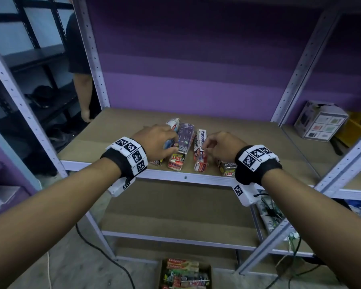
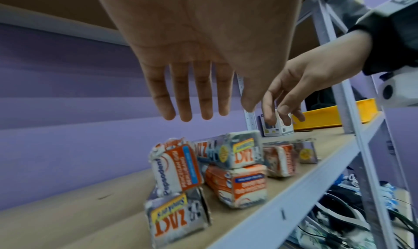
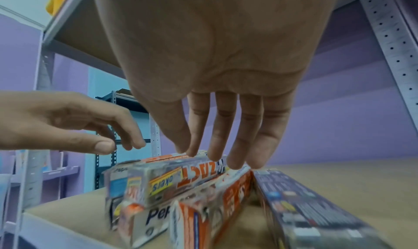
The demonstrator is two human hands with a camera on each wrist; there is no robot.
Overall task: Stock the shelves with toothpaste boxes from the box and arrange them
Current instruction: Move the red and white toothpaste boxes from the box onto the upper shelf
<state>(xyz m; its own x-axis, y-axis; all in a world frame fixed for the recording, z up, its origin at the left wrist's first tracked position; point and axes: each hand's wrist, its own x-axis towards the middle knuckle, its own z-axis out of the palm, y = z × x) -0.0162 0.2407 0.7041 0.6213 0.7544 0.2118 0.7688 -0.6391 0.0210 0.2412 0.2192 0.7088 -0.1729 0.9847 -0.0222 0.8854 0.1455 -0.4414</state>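
Several toothpaste boxes lie in a loose cluster near the front edge of the brown shelf board point(image 1: 248, 138). Among them are a dark purple box point(image 1: 185, 138) on top, a red Zact box point(image 1: 176, 160), a white Pepsodent box point(image 1: 200, 142) and another Zact box point(image 1: 227, 168) at the right. My left hand point(image 1: 171, 142) hovers over the left stack, fingers straight and clear of the boxes point(image 2: 176, 168). My right hand point(image 1: 206, 148) hangs over the middle, its fingertips point(image 3: 214, 156) at the top of a Zact box point(image 3: 181, 177). Neither hand holds anything. The supply box point(image 1: 184, 274) sits on the floor below.
Perforated metal uprights point(image 1: 92, 59) frame the bay, and a lower shelf point(image 1: 175, 209) lies beneath. Another person point(image 1: 79, 59) stands behind the left upright. A white carton point(image 1: 320, 124) and a yellow bin point(image 1: 350, 128) sit on the neighbouring shelf. Cables point(image 1: 104, 253) run across the floor.
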